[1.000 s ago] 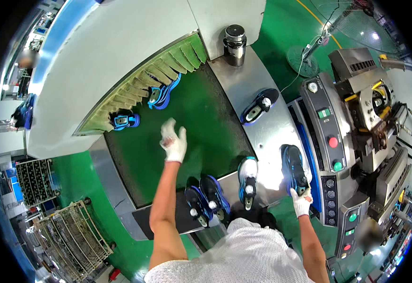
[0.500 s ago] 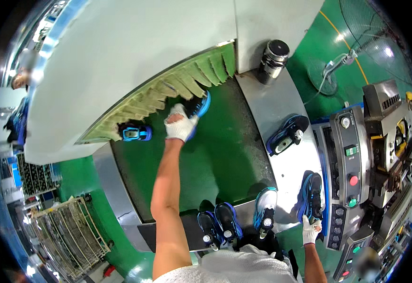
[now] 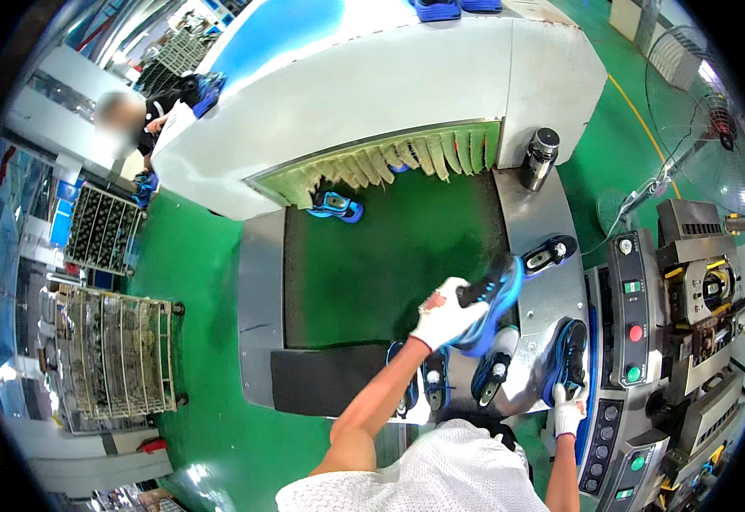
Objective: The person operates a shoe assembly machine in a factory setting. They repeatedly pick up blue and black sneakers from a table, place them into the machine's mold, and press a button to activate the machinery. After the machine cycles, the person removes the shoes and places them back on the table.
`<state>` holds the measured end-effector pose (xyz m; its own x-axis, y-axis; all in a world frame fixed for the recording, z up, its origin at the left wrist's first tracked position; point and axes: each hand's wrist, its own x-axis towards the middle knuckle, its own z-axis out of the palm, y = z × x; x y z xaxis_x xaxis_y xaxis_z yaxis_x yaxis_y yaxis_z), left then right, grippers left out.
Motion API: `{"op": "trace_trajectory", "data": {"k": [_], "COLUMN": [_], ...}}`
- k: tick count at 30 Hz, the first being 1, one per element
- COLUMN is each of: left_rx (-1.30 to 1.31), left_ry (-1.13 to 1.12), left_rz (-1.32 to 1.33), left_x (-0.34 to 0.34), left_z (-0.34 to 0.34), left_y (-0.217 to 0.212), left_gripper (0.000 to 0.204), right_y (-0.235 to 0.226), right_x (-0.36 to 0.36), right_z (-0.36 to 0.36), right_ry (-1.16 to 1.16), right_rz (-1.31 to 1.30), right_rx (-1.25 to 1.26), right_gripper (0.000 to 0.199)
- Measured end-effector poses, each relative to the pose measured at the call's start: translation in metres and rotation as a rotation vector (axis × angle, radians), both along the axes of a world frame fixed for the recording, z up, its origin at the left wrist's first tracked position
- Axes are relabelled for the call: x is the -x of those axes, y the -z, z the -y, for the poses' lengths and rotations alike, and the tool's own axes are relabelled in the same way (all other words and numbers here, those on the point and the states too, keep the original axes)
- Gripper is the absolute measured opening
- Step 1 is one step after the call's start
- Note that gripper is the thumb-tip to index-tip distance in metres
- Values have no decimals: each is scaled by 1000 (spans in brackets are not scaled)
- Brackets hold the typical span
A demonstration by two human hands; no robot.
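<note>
My left hand (image 3: 449, 317), in a white glove, grips a black and blue sports shoe (image 3: 502, 300) and holds it above the right front corner of the green belt (image 3: 372, 273). My right hand (image 3: 569, 411), also gloved, is closed around the end of another black and blue shoe (image 3: 566, 357) that sits on the metal ledge by the control panel. Between the hands stands a grey and black shoe (image 3: 496, 365); two dark shoes, one of them this shoe (image 3: 436, 377), are partly hidden by my left arm. Farther back on the ledge lies one more shoe (image 3: 550, 253).
A blue shoe (image 3: 336, 207) lies on the belt by the green strip curtain (image 3: 389, 160) of a white machine. Right of it are a steel flask (image 3: 540, 158), a fan (image 3: 705, 119) and a button panel (image 3: 633, 316). Wire trolleys (image 3: 112, 350) and another person (image 3: 163, 119) are at left.
My left hand has come back from the curtain, moving right and nearer with the shoe. My right hand stays on its shoe. The head view has shifted, showing more of the machine's top.
</note>
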<state>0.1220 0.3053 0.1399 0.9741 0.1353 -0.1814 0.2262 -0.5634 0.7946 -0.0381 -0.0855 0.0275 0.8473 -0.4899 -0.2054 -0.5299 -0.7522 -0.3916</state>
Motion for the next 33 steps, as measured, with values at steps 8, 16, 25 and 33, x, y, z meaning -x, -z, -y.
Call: {"op": "trace_trajectory", "data": {"k": [8,16,25,33], "left_rx": [717,1461,694,-213], "left_ry": [295,627,957,991], "left_rz": [248,-231,48,498], "left_x": [47,63,-54,-199], "left_z": [126,288,520,704], "left_y": [-37,-110,-141,-89], "left_gripper": [62,79,72,84], "right_y": [-136,-170,-212,-238], "right_x": [4,35,103,159], "right_z": [-43,36,185,230], "right_ry": [187,295,787,667], "right_rz": [177,371,667,1166], "right_rx": [-1889,-2080,-1754,-1607], "right_gripper": [47,45,41,89]}}
